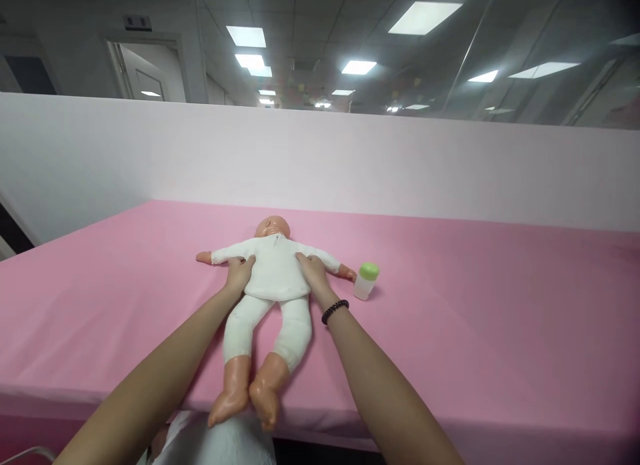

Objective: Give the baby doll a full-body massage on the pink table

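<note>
On pink cloth point(475, 318), green-capped bottle point(365, 283) beside doll point(277, 271) in the grip of left hand point(241, 273) and right hand point(313, 273).

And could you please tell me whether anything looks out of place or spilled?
Nothing looks spilled. The feet of the doll seem slightly out of place, poking past the front edge of the table, unlike its body.

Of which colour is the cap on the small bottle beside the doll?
The cap is light green; it shows best in the head view.
</note>
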A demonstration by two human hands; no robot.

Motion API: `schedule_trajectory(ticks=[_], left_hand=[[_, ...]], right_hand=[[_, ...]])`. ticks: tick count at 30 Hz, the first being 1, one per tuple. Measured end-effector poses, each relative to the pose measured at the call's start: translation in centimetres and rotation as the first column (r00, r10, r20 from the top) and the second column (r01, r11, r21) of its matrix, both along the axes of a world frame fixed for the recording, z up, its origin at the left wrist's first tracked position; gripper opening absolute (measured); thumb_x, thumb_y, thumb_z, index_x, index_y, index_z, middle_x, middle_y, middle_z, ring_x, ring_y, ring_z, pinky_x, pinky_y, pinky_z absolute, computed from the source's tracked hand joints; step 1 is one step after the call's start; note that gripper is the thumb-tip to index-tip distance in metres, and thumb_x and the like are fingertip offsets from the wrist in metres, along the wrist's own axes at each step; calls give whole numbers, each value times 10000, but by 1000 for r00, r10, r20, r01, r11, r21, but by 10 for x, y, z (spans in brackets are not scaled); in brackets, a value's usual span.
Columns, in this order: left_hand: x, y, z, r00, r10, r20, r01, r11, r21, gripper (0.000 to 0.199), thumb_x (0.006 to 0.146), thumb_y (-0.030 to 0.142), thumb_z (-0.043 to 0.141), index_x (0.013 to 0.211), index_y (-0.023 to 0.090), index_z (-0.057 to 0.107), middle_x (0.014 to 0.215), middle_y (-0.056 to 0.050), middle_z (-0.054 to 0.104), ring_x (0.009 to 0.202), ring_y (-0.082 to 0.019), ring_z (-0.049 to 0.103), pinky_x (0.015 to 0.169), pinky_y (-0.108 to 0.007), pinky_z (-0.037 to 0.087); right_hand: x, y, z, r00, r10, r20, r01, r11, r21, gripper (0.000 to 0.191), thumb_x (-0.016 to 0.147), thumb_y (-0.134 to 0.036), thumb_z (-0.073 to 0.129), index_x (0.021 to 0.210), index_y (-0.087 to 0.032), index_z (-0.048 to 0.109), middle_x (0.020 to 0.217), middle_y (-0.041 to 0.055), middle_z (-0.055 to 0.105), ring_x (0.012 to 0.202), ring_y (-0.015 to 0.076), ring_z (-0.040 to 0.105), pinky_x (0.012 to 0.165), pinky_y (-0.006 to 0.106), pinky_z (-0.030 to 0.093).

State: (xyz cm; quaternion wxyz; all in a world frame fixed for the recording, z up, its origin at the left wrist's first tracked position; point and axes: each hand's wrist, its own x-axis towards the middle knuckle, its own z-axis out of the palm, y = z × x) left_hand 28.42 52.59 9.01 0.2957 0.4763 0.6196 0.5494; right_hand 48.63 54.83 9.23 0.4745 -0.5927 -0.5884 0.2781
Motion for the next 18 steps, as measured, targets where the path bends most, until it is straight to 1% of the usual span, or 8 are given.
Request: schedule_trajectory(ticks=[3,5,7,8,10,13,15,18], left_hand=[[-6,-3,-5,983,104,-153,-103,995,13,258,857,333,653,977,205,464,943,-83,589,945,-265,628,905,-427,513],[-9,-4,1,918,186,-351,-139,978,155,314,825,263,659,1074,189,483,1034,-107,588,1041,-295,605,967,-466,486],[-9,-3,16,840,170,-516,-24,961,276,400,811,147,596,1196,185,497,1160,-125,591,1130,-290,578,1012,-457,460],[-8,-1,27,804,111,-584,64,960,271,440,805,105,563,1232,197,508,1191,-119,599,1131,-277,584,1002,-435,462],[-1,6,51,739,-21,-674,165,975,150,413,811,97,543,1208,210,561,1154,-106,642,1060,-264,622,924,-395,481],[16,20,80,749,-14,-663,72,996,60,203,870,237,575,1061,189,623,1057,-107,692,988,-270,653,814,-359,480],[29,29,82,778,42,-627,24,995,96,174,902,290,564,1022,182,629,1043,-108,705,982,-268,657,789,-349,476],[39,36,61,749,63,-659,42,989,142,163,938,255,511,1003,177,640,1029,-119,701,962,-271,657,800,-365,481]], right_hand=[[3,-3,7,995,-30,92,39,995,-92,317,863,-509,537,738,-224,599,752,94,703,776,281,674,677,350,488],[5,-7,14,968,-66,244,84,995,-63,338,869,-529,542,736,-221,579,770,114,694,790,293,665,710,365,468],[4,-9,25,925,-117,362,114,993,30,272,864,-473,572,795,-210,580,851,129,701,854,292,661,746,362,457],[2,-8,32,912,-133,387,111,991,78,224,854,-426,591,834,-204,582,902,130,705,890,285,659,760,352,454],[-5,-4,49,922,-113,369,71,990,125,179,839,-370,612,887,-200,583,972,120,710,921,261,656,758,327,452],[-22,12,73,955,0,297,-13,999,40,211,826,-400,651,866,-202,589,972,114,724,887,256,669,708,314,449],[-34,24,77,956,27,293,-24,1000,-14,204,818,-388,676,839,-199,601,981,130,730,904,276,678,705,320,453],[-49,37,61,955,-52,293,36,997,63,92,838,-271,640,863,-183,636,1022,141,732,976,283,678,785,329,475]])
